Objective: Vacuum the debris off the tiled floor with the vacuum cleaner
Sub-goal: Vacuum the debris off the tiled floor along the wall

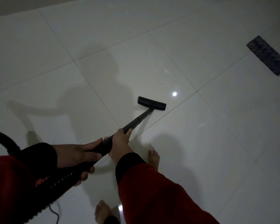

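Observation:
A black vacuum wand (137, 121) slants from my hands up to a flat black floor head (151, 103) resting on the white tiled floor (200, 143). My left hand (74, 156) grips the lower handle where the ribbed hose begins. Higher on the tube, my right hand (120, 139) is wrapped round it. Small pale scraps of debris (166, 71) lie beyond the head, with another bit (175, 87) near a bright light reflection.
A dark mat (267, 55) lies on the floor at the upper right. The black hose (2, 137) curves off at the left, and a thin cord (54, 212) trails at the bottom. My bare feet (153, 156) stand close behind the wand. A wall base runs along the top.

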The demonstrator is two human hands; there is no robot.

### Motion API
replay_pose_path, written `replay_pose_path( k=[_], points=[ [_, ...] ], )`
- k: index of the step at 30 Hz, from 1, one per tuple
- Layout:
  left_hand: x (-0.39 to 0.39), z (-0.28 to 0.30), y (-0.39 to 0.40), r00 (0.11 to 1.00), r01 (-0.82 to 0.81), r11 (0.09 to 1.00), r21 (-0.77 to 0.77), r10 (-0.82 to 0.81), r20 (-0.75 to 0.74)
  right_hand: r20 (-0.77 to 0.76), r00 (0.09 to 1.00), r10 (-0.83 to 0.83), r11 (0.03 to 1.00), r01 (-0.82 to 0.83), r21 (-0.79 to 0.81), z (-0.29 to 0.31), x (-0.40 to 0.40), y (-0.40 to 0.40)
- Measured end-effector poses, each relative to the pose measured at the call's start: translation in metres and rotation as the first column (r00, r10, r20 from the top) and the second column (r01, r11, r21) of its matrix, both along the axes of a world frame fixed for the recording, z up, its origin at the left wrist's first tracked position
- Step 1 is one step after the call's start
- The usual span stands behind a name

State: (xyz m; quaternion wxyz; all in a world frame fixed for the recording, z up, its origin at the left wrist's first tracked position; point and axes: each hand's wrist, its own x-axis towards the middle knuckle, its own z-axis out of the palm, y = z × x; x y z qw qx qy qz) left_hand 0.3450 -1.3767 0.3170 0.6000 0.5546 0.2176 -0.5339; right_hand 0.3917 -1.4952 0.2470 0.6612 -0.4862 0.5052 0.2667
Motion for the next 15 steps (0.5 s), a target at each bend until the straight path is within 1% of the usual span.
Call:
replay_pose_path(
  k=[2, 4, 7, 9, 12, 15],
  points=[
    [0.02, -0.001, -0.022, 0.998, -0.052, 0.999, 0.012, 0.052, -0.021, -0.017, 0.997, 0.08, 0.997, -0.08, 0.0, -0.01, 0.022, -0.016],
    [0.042, -0.006, -0.039, 0.992, -0.115, 0.993, 0.017, 0.115, -0.05, -0.006, 0.997, 0.083, 0.996, -0.083, -0.018, -0.013, 0.047, -0.038],
    [0.076, -0.014, -0.066, 0.992, -0.111, 0.994, 0.016, 0.112, -0.059, -0.009, 0.988, 0.154, 0.985, -0.154, -0.073, -0.021, 0.082, -0.065],
    [0.098, -0.016, -0.084, 0.992, -0.107, 0.994, 0.015, 0.108, -0.073, -0.026, 0.992, 0.127, 0.991, -0.128, -0.034, -0.022, 0.106, -0.084],
    [0.13, -0.02, -0.108, 0.984, -0.139, 0.99, 0.009, 0.139, -0.11, -0.039, 0.993, 0.108, 0.993, -0.109, -0.043, -0.031, 0.141, -0.109],
    [0.155, -0.024, -0.123, 0.971, -0.196, 0.981, 0.002, 0.195, -0.136, -0.034, 0.988, 0.149, 0.988, -0.15, -0.045, -0.037, 0.169, -0.124]
  ],
)
